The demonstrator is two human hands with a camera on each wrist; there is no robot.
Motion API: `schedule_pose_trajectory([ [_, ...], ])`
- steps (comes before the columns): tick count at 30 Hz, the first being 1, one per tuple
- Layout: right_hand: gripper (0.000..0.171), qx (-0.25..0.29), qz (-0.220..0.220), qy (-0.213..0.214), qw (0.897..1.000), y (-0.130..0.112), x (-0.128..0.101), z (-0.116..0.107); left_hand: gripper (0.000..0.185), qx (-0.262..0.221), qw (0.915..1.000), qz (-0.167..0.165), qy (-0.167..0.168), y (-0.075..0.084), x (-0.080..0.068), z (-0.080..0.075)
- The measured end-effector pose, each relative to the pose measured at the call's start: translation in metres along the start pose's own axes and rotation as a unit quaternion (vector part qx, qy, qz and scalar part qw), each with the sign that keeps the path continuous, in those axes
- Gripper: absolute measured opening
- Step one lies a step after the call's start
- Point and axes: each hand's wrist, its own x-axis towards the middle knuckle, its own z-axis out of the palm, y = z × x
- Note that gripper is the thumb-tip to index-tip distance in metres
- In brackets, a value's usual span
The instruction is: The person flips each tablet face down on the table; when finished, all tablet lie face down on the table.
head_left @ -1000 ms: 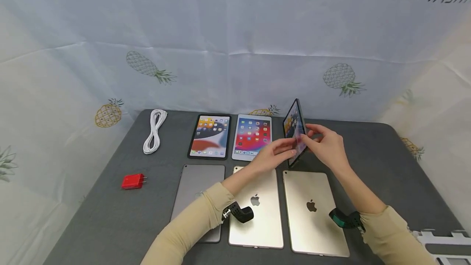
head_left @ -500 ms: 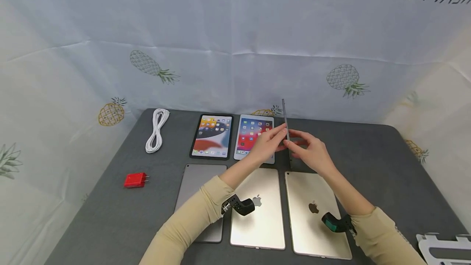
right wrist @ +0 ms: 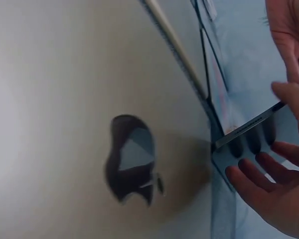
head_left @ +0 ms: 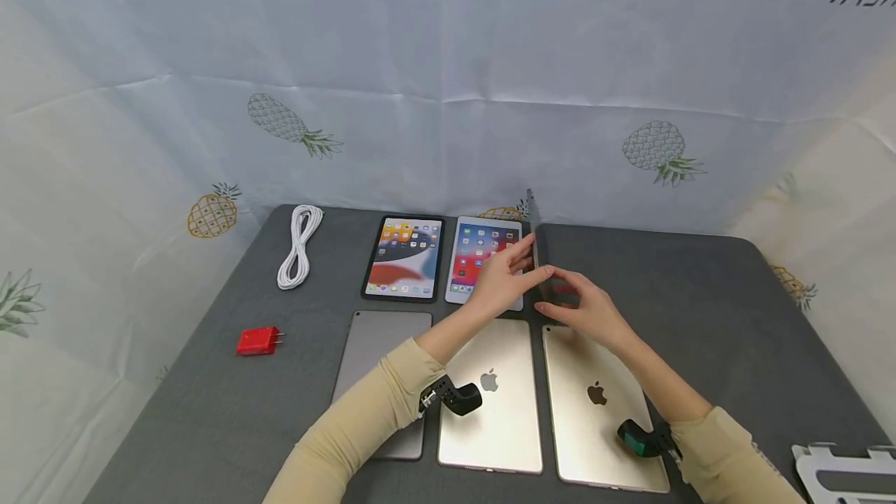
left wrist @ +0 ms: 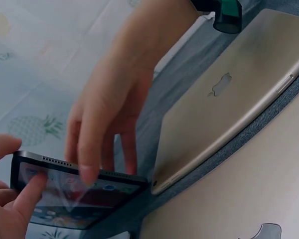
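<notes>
At the centre right of the head view, the left hand [head_left: 498, 277] pinches a tablet [left wrist: 65, 199], thumb on its lit screen, fingers at its edge. The right hand [head_left: 591, 309] is loosely spread about the speaker-slotted edge, fingers standing off the back; whether its thumb touches, I cannot tell. Seen nearly edge-on, the tablet tilts beside the right edge of a white-framed tablet [head_left: 483, 239]; whether it touches the dark tabletop [head_left: 707, 286] is hidden. That surface stretches to a rounded corner at the right. A black-framed tablet [head_left: 403, 259] lies left of the white one, with only a narrow gap between; below are a grey tablet [head_left: 381, 341] and 2 gold tablets [head_left: 588, 364], also narrowly spaced. Both gold backs bear a bitten-apple logo. On the pineapple-print cloth [head_left: 448, 146], "PINEAPPLE" reads mirrored at upper left and again, cut off, at upper right. At left lie 1 white cable [head_left: 297, 247] and 1 red plug [head_left: 257, 341].
</notes>
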Motion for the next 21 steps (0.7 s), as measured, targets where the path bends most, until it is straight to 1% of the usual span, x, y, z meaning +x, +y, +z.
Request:
schedule_pose_trajectory([
  [2,0.073,-0.013,-0.008,0.002,1.0,0.004,-0.001,0.002,0.065,0.005,1.0,0.0,0.009,-0.001,0.0,0.0],
  [4,0.071,-0.028,-0.021,0.005,0.999,0.009,-0.001,0.005,0.065,-0.006,0.9998,0.0,0.017,-0.002,0.0,0.0],
  [7,0.07,-0.054,-0.042,0.01,0.998,0.013,-0.002,0.008,0.064,-0.036,0.9988,-0.009,0.032,-0.004,-0.001,0.0],
  [10,0.069,-0.074,-0.046,0.018,0.996,0.016,-0.003,0.01,0.063,-0.068,0.9966,-0.015,0.044,-0.007,-0.002,0.0],
  [12,0.069,-0.079,-0.036,0.021,0.996,0.017,-0.004,0.01,0.062,-0.095,0.994,-0.02,0.051,-0.01,-0.003,0.0],
  [14,0.07,-0.076,-0.016,0.022,0.997,0.018,-0.006,0.009,0.062,-0.125,0.9902,-0.028,0.055,-0.013,-0.003,0.001],
  [17,0.075,-0.066,0.016,0.023,0.997,0.018,-0.008,0.006,0.062,-0.171,0.9822,-0.043,0.063,-0.017,-0.004,0.002],
  [21,0.083,-0.048,0.06,0.027,0.997,0.02,-0.011,0.002,0.062,-0.209,0.9739,-0.053,0.071,-0.022,-0.005,0.004],
])
